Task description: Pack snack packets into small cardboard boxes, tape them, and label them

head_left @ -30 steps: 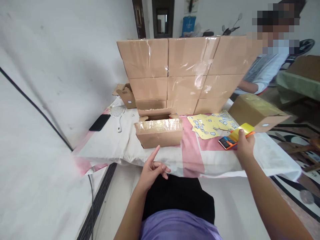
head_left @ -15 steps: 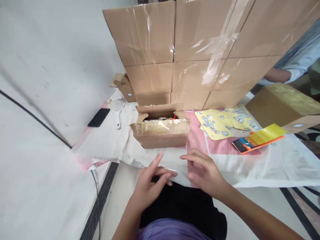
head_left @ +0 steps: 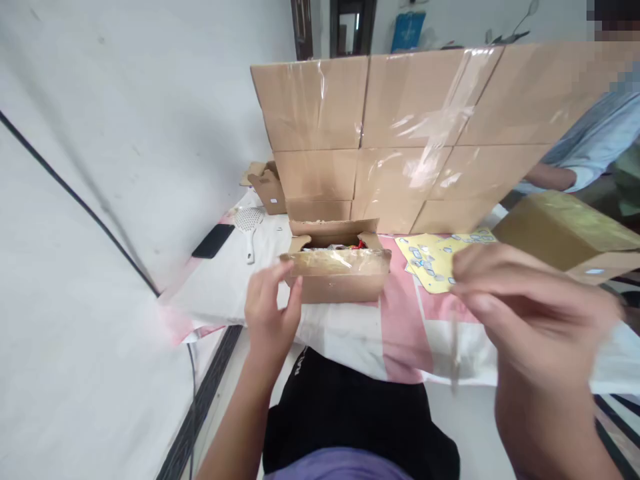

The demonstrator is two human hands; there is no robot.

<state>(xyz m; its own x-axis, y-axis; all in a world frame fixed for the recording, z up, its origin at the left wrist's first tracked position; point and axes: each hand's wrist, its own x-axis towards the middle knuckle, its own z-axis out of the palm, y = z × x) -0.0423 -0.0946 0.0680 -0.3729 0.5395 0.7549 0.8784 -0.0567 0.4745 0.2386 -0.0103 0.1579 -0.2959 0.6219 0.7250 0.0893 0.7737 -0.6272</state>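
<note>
Before me stands a small cardboard box (head_left: 340, 287) with its top flaps up; bits of red and white show inside. My left hand (head_left: 273, 307) is at the box's left front corner, thumb and forefinger apart with nothing between them; whether it touches the cardboard I cannot tell. Raised close to the camera on the right, my right hand (head_left: 540, 320) is blurred, fingertips pinched together. A thin pale strip (head_left: 455, 353) hangs below those fingertips, too smeared to name. Behind this hand lies a yellow sheet (head_left: 425, 260) with small printed shapes, partly covered.
A tall taped cardboard panel (head_left: 400, 127) stands across the back. On the left lie a black phone (head_left: 213, 241) and a white slotted ladle (head_left: 249, 223), near a small carton (head_left: 270, 190). A larger box (head_left: 565, 227) sits at right; beyond is another person's sleeve (head_left: 600, 140).
My right hand has risen up and right toward the camera, its fingers now pinched. My left hand has moved up and left to the box's corner. The view has tilted up.
</note>
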